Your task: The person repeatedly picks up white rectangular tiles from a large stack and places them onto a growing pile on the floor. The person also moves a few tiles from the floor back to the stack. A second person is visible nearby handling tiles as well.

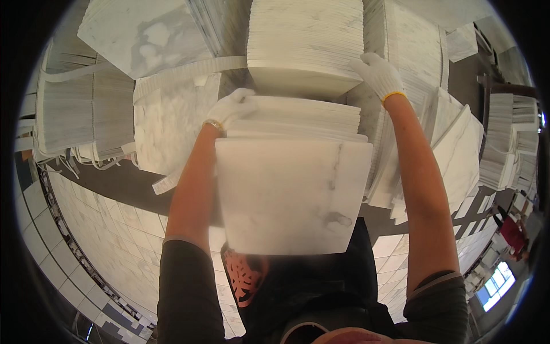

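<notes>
White marble tiles stand on edge in packed rows. The nearest tile [292, 195] leans toward me with its broad, grey-veined face showing. Behind it is a short row of tiles [303, 117], and farther off stands a longer row [306, 34]. My left hand [230, 109], in a white knit glove, is closed at the left end of the short row, its fingers bent over a tile's upper edge. At the near right corner of the longer row is my right hand [379, 75], gloved with a yellow cuff, fingers apart and touching the tile edges.
More marble tiles [175, 123] stand at the left, with a large veined slab [146, 37] above them. Leaning tiles [452, 143] crowd the right side. Pale strips [166, 184] stick out at left. Tiles cover the floor [129, 229]. A person in red [514, 232] is far right.
</notes>
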Demonstrator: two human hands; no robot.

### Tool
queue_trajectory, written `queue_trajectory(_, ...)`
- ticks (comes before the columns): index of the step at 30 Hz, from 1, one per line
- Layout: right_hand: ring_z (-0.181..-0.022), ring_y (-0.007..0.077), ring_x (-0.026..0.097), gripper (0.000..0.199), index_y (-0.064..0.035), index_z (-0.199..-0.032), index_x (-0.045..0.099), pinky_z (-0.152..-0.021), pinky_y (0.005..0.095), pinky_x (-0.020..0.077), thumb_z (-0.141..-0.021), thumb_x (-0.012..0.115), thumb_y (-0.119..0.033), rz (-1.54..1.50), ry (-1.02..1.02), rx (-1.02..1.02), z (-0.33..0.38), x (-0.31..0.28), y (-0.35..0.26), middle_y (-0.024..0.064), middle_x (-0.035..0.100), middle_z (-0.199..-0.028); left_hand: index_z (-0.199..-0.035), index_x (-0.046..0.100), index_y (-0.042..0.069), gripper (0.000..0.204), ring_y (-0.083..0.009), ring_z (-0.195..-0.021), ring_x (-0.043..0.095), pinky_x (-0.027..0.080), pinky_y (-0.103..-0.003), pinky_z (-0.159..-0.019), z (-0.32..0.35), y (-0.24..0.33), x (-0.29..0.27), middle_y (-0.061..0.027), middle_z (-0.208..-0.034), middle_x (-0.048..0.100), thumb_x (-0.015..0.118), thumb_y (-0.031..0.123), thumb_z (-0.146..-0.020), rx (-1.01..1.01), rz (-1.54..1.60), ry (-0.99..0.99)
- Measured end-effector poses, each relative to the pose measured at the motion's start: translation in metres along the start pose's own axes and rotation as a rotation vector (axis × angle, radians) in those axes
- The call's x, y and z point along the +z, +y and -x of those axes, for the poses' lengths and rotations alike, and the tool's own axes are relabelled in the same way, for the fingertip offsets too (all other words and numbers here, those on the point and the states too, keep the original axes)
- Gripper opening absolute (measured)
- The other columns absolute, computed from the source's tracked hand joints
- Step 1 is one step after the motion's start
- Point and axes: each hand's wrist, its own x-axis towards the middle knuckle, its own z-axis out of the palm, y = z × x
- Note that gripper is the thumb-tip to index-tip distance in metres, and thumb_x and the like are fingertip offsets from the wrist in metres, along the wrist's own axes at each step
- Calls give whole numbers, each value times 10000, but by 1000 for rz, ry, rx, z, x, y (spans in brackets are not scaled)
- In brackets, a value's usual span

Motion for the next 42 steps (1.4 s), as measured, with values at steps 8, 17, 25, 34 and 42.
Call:
queue_trajectory(8,-947,255,642,789,77,-1186,681,-796,379,514,-828,682,-626,-616,-45,375,-16,83,62,184,675,-1059,-1450,573,229,633,-262,-1181,663,498,-342,-1014,0,0,-1,-106,-1284,702,670,523,-898,-50,-18,-1)
queue_trajectory(17,-635,111,474,566,4,-1010,684,-555,291,385,-850,743,-536,-888,32,439,-8,92,61,15,540,-756,-1432,577,197,585,-197,-1058,687,532,-320,-931,3,-1,4,-85,-1222,708,677,458,-918,-9,-40,59)
queue_trajectory(25,-772,185,554,607,35,-970,699,-733,347,458,-852,692,-561,-705,67,435,-10,93,64,101,625,-811,-1434,561,156,526,-124,-867,671,550,-294,-768,-8,-18,9,-46,-1199,699,688,332,-955,-35,111,7)
queue_trajectory(34,-909,196,609,599,29,-1099,727,-857,333,472,-850,714,-516,-669,44,424,11,88,63,106,697,-962,-1412,589,181,545,-198,-1052,684,520,-313,-941,-2,-11,7,-71,-1192,720,660,445,-941,-7,6,54)
queue_trajectory(42,-1117,238,641,573,18,-1222,711,-989,346,468,-900,702,-456,-684,27,271,41,95,74,157,728,-1174,-1391,600,199,564,-222,-1090,688,516,-328,-957,-3,-6,6,-79,-1176,726,669,501,-920,-55,-41,49)
